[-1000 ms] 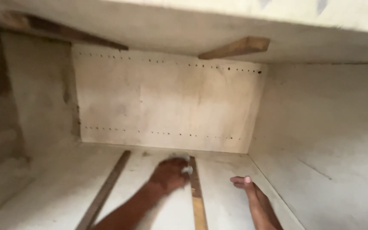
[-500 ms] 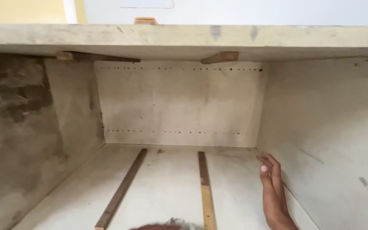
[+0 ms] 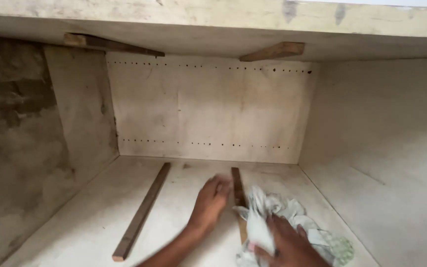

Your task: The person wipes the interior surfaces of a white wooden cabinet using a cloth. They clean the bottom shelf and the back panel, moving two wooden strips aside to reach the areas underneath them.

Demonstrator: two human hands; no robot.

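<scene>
No packages, labels, signs or screens are showing anywhere in this view (not on the walls, the floor or the overhead slab).

White cloth (image 3: 273, 217) bunched on the shelf floor

It is crumpled in loose folds, partly covered by the right hand (image 3: 285, 242), and is draped over the near end of a thin wooden strip (image 3: 238, 190).
</scene>
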